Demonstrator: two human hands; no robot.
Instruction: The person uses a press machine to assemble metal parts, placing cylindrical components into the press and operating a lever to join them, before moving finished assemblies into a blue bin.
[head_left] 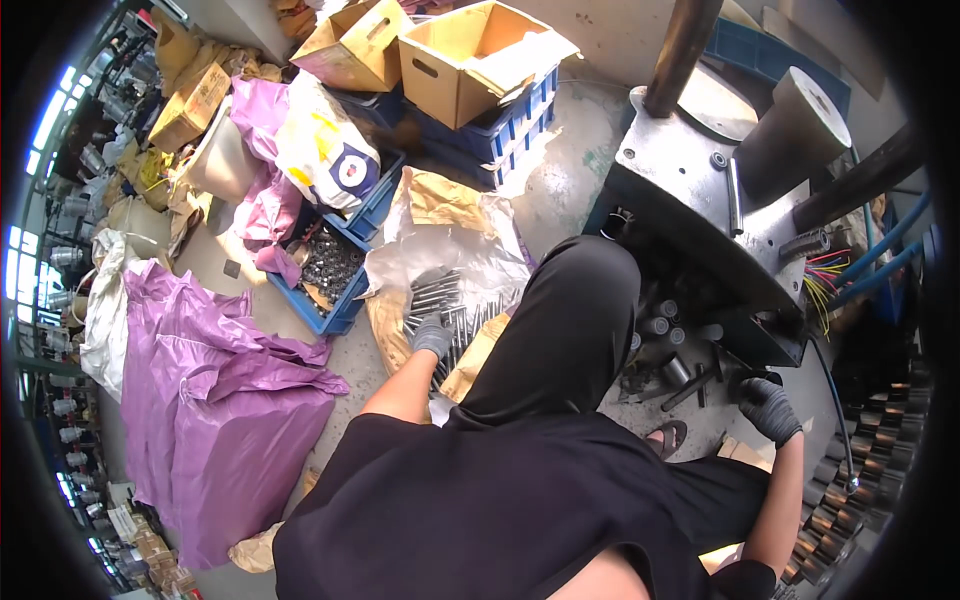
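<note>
My left hand (432, 338), in a grey knit glove, reaches down to a heap of slim metal rods (462, 318) lying in an opened package of brown paper and clear plastic (395, 265). Its fingers curl in among the rods, and what they grip is hidden. Off to the right, my gloved right hand (770, 408) is by the lower edge of a machine (690, 190), its fingers bent inward. Whatever it holds is too dark to make out. Between the knee and the machine, several metal cylinders (668, 325) stand and lie on the floor.
A metal pin (735, 197) and a small bearing (719, 160) rest on the machine plate. Rows of metal cylinders (850, 490) stand at the right. Left are a purple sack (220, 400) and a blue crate (340, 318) of small metal parts. Cardboard boxes (440, 85) sit at the back.
</note>
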